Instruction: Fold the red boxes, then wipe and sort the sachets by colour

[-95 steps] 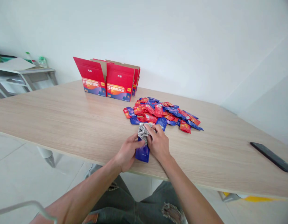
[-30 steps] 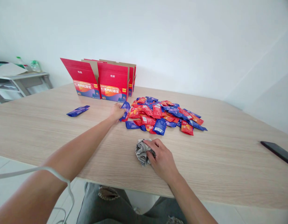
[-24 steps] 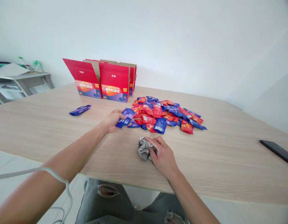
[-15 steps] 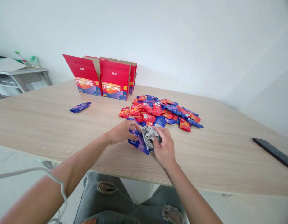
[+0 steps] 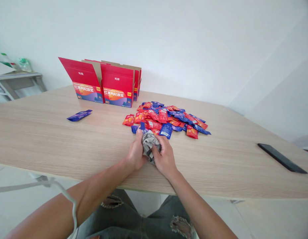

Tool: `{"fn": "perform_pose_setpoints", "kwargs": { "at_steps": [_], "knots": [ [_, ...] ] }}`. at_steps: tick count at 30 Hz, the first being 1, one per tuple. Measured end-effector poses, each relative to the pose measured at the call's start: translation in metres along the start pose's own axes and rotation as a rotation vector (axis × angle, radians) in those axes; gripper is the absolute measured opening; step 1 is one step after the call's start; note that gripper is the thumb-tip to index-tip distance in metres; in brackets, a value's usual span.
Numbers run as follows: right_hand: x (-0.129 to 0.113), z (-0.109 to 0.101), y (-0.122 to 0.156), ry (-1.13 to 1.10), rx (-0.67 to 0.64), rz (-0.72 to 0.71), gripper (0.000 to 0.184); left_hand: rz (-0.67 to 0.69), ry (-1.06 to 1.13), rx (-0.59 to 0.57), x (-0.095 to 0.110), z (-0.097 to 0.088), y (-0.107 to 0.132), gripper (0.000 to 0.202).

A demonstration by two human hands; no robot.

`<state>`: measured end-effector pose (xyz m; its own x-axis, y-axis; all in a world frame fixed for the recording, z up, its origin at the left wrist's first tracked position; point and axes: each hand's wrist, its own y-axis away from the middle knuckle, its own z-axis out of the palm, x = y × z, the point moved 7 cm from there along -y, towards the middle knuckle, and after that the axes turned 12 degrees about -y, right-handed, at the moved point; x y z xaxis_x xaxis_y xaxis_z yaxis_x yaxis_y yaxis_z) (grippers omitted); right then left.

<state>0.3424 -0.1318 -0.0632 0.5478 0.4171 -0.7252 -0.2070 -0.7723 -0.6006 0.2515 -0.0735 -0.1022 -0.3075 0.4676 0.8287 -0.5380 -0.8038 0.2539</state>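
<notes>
Both hands meet near the front of the wooden table (image 5: 56, 142). My right hand (image 5: 164, 158) is closed round a crumpled grey cloth (image 5: 148, 143). My left hand (image 5: 136, 152) is closed against the cloth's left side and grips a blue sachet whose top corner (image 5: 143, 126) shows above the fingers; the rest of it is hidden by the cloth. Just beyond the hands lies a pile of red and blue sachets (image 5: 166, 118). One blue sachet (image 5: 79, 115) lies alone to the left.
Open red cartons (image 5: 104, 86) stand at the back of the table by the white wall. A black phone (image 5: 281, 158) lies at the right. A grey shelf unit (image 5: 16, 81) stands far left. A white cable (image 5: 56, 187) hangs by my left arm.
My left hand took a blue sachet from the pile and brought it back to the cloth. My right hand lifted the cloth onto it, and both hands now close round cloth and sachet.
</notes>
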Motion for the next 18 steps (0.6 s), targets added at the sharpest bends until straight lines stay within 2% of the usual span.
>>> {"fn": "perform_pose_setpoints", "kwargs": {
  "at_steps": [3, 7, 10, 13, 16, 17, 18],
  "knots": [
    [-0.018, 0.005, -0.001, 0.258, -0.134, -0.167, 0.038, -0.105, 0.147, -0.033, 0.005, 0.002, 0.006, 0.054],
    [-0.021, 0.0, -0.017, 0.469, -0.07, -0.196, 0.039, -0.068, 0.247, -0.04, 0.005, 0.008, 0.011, 0.039],
    [-0.011, -0.007, -0.036, 0.498, -0.034, -0.179, 0.037, -0.044, 0.147, -0.045, 0.001, 0.009, 0.012, 0.025],
    [0.006, -0.024, -0.052, 0.499, 0.042, -0.076, 0.037, -0.073, 0.084, -0.057, 0.001, 0.008, 0.012, 0.029],
    [0.01, -0.048, -0.049, 0.439, 0.237, -0.018, 0.038, -0.13, 0.09, -0.042, 0.002, 0.008, 0.012, 0.042],
    [0.007, -0.049, -0.044, 0.405, 0.26, -0.048, 0.038, -0.127, 0.117, -0.034, 0.004, 0.008, 0.011, 0.043],
    [0.002, -0.046, -0.038, 0.375, 0.224, -0.1, 0.039, -0.109, 0.153, -0.026, 0.006, 0.008, 0.009, 0.041]
  ]
}}
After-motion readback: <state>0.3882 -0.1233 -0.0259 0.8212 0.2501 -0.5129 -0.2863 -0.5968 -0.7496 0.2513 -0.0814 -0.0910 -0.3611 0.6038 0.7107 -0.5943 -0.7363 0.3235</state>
